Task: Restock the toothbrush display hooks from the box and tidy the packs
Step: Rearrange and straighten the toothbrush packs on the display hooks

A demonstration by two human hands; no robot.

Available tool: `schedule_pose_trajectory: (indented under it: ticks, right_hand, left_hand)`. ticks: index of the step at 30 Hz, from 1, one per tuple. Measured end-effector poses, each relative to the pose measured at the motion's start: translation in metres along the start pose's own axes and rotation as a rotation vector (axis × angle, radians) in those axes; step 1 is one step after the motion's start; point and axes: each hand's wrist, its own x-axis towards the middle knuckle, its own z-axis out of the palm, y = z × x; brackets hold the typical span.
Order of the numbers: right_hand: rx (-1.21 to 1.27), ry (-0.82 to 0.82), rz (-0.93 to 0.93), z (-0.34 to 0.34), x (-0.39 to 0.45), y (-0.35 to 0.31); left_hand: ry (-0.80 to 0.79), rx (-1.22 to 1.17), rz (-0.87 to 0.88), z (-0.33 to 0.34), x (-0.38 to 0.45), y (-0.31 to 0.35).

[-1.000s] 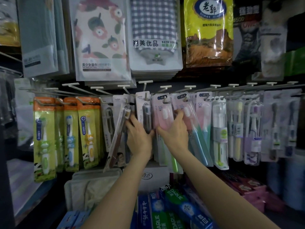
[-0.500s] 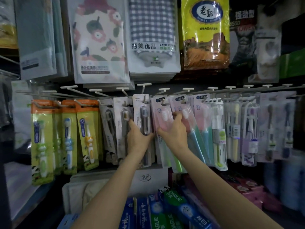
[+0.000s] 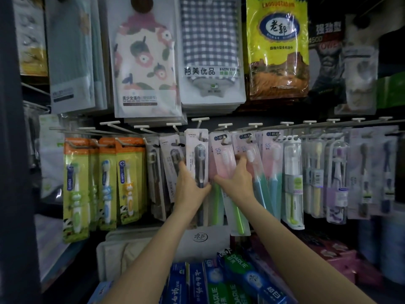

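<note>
Head view. Both forearms were seen raised to the row of toothbrush packs hanging on the display hooks [image 3: 225, 125]. The left hand [image 3: 189, 187] was clamped on the grey-brush pack [image 3: 197, 163]: thumb at the pack's right edge, fingers wrapped behind its left edge. The pack was hung upright from its hook, between the grey packs [image 3: 173, 170] to its left and the pink packs to its right. The right hand [image 3: 237, 181] was laid against the pink-and-green pack [image 3: 223, 159], thumb spread left across the pack's front, fingers reaching up between it and the neighbouring pink-and-teal pack [image 3: 252, 159]. Whether the fingers were closed round the pack edge could not be told. The two hands were noted just beside each other, not touching.

Orange-and-green children's brush packs [image 3: 105, 183] were recorded at the left end of the row, and clear and lilac packs [image 3: 293, 183] toward the right. Bagged towels [image 3: 210, 51] and a yellow bag [image 3: 277, 47] were hung on the row above. Toothpaste boxes [image 3: 219, 281] were seen on the shelf below the arms, with a white box [image 3: 201, 238] behind them.
</note>
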Motion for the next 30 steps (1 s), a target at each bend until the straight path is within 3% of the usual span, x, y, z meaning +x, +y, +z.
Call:
schedule_pose_trajectory:
  ticks: [7,15,21,30]
  right_hand:
    - [0.049,-0.010,0.038,-0.001,-0.018,0.015]
    - [-0.011,-0.154,0.083,0.004,-0.043,0.032]
    - [-0.028,-0.046,-0.081,0.000,-0.045,0.022]
    - [-0.081,-0.051,-0.244,-0.018,-0.009,-0.024]
  left_hand:
    - [-0.017,0.024,-0.032,0.003,-0.034,-0.021]
    - [-0.077,0.070,-0.075,0.006,-0.063,-0.037]
    - [-0.044,0.147,0.015,0.002,-0.061,-0.027]
    - [0.052,0.160,0.143,-0.011,-0.024,0.012]
